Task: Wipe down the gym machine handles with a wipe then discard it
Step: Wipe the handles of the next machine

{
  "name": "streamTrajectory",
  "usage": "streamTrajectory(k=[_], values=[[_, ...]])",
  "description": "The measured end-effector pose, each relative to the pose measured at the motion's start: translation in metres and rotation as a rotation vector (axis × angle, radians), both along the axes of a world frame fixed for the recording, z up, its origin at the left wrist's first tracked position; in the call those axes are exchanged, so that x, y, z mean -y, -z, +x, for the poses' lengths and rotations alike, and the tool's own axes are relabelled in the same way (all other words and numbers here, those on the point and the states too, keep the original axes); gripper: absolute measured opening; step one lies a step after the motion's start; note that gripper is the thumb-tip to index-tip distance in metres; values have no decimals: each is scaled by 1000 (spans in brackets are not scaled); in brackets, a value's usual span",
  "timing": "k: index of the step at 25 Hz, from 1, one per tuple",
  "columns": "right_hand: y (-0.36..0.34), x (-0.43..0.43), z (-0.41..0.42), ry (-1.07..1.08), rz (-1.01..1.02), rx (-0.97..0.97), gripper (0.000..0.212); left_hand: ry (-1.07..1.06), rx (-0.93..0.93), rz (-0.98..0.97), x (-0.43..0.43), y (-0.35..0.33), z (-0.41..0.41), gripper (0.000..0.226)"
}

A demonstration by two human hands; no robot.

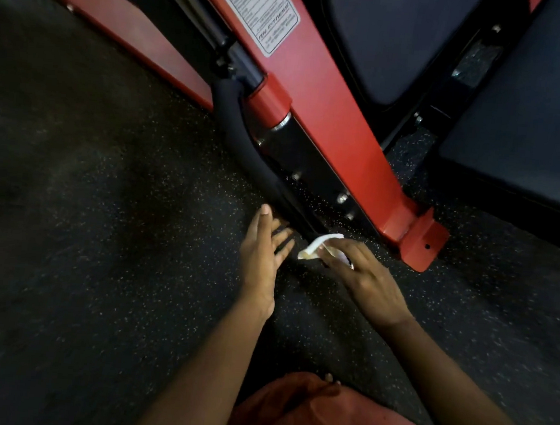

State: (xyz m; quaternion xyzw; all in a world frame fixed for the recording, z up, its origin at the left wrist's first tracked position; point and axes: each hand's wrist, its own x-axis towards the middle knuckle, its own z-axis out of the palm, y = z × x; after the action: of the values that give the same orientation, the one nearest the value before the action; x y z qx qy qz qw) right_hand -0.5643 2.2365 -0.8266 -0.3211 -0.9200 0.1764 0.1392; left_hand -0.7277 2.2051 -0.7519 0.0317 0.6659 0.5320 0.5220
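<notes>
Down at the handle's lower end: I have the wipe [316, 246] bunched in my right hand [364, 280], just beside the black bar where it runs toward the floor. I cannot tell whether it touches the bar.
Right hand: fingers curled round the wipe, gripping it from above.
Left hand [262, 258]: fingers straight and spread, holding nothing, alongside the bar; contact is unclear.
Handle [245, 131]: black, padded and curved, rising beside the red frame [334, 122]. I judge the foam soft and grippy, so the wipe should drag rather than slide.
Wipe handling: light, limp and probably damp, so it will fold or tear sooner than resist. I would wrap it round the bar with the fingers closing over it, not pinch it by a corner.
In the way: the red frame and its black plate [310, 157] sit close behind the handle, leaving a narrow gap for fingers on that side.
Around: speckled rubber floor [101, 230], dark seat pads [534, 116] to the right, a printed label [255, 10] on the frame, a red garment [328, 420] at the bottom edge.
Bin: none in view.
</notes>
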Motion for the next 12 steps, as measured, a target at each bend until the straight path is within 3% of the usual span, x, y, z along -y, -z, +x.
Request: streamTrajectory(k=[6, 12], values=[[-20, -14, -4, -117, 154, -21, 31, 49, -11, 2, 8, -2, 7, 50], [-32, -45, -30, -329, 276, 21, 37, -9, -33, -51, 5, -1, 5, 50]])
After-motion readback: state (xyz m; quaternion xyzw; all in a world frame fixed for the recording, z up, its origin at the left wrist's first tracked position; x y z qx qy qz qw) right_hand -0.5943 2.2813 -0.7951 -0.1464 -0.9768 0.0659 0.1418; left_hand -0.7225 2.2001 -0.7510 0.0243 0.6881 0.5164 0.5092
